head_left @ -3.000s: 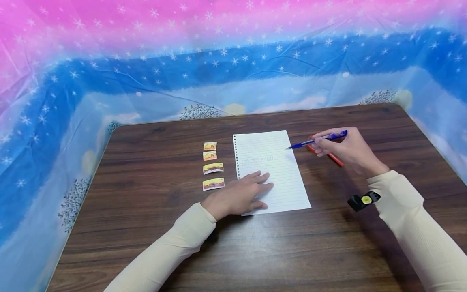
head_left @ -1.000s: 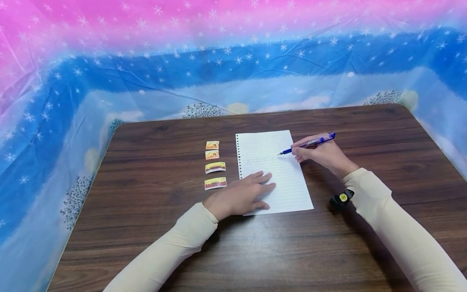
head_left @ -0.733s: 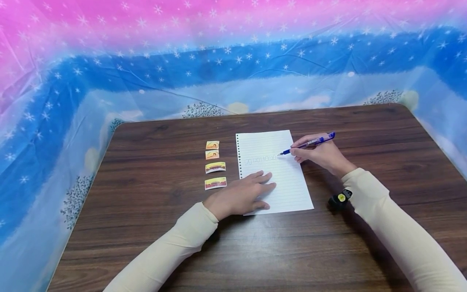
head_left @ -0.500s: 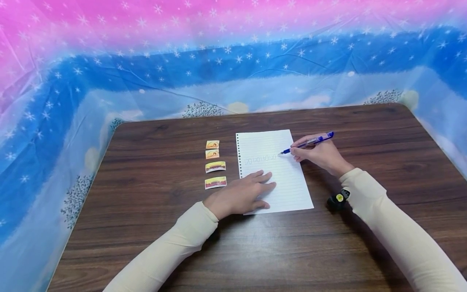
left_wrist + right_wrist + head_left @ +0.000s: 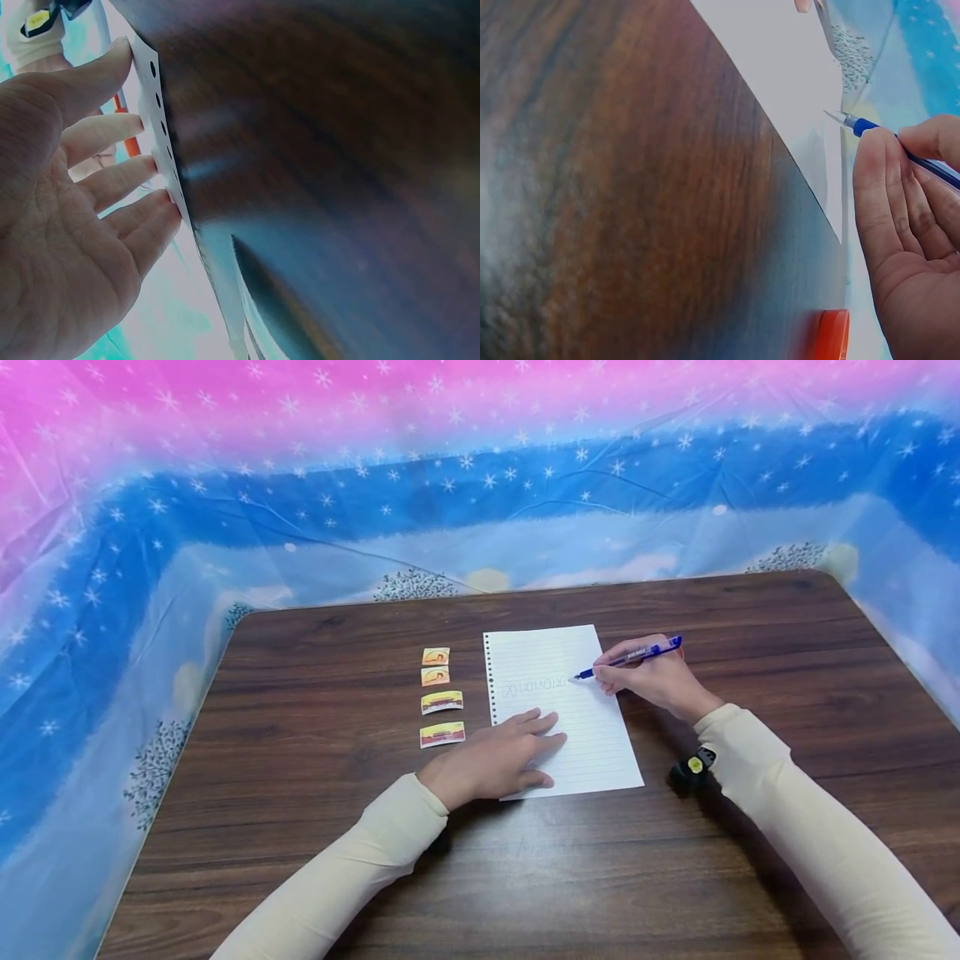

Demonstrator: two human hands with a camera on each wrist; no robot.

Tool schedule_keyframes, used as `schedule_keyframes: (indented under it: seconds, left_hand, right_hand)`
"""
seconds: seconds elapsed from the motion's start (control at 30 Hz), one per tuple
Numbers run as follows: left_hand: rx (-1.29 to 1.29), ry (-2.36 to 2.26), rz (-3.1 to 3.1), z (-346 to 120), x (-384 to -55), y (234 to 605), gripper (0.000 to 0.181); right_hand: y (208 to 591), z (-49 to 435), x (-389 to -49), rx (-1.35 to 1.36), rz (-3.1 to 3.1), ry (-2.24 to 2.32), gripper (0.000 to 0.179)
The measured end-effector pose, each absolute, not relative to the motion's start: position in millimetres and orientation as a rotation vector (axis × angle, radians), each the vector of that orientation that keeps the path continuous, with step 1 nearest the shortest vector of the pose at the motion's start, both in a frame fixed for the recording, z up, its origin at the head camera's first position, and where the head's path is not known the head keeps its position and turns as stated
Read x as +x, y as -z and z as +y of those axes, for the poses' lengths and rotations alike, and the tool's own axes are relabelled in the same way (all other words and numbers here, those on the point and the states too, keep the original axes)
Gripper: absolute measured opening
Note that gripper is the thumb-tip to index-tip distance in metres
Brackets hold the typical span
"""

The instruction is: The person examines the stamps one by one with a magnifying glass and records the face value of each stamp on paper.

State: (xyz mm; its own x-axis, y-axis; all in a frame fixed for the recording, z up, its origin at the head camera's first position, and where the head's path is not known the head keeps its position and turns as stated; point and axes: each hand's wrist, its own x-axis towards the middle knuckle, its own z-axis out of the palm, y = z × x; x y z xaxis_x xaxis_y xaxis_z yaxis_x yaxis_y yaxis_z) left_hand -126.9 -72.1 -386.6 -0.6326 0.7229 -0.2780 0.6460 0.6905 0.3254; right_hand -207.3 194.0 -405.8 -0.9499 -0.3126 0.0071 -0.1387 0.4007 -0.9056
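My right hand point(image 5: 652, 675) pinches a blue pen point(image 5: 637, 657), its tip down at the right end of a faint handwritten row on a sheet of lined paper point(image 5: 592, 743). In the right wrist view the pen point(image 5: 866, 126) slants out between thumb and fingertips, over the paper point(image 5: 795, 82). My left hand point(image 5: 498, 756) lies on the lower left part of the sheet with its fingers spread. The left wrist view shows that hand point(image 5: 75, 202) from the palm side, fingertips at the punched edge of the sheet point(image 5: 166, 142).
Several small yellow and orange picture slips, such as this one point(image 5: 442, 734), lie in a column left of the paper. A red-orange object point(image 5: 829, 334) lies near my right hand, hidden in the head view. The brown wooden table point(image 5: 300, 777) meets a snowflake-patterned cloth point(image 5: 337, 535) behind.
Since three seconds ago my right hand has moved left over the paper, bringing the pen tip to the written row; the red object became covered. My left hand has stayed in place.
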Motion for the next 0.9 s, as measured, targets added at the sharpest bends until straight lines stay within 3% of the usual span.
schedule_keyframes:
  seconds: [0.9]
  left_hand:
    - [1.083,-0.271,2.521,-72.7,-128.7,388.8,0.063]
  right_hand:
    - [403.8,197.3,-206.1,-0.398,2.487,1.545,0.024]
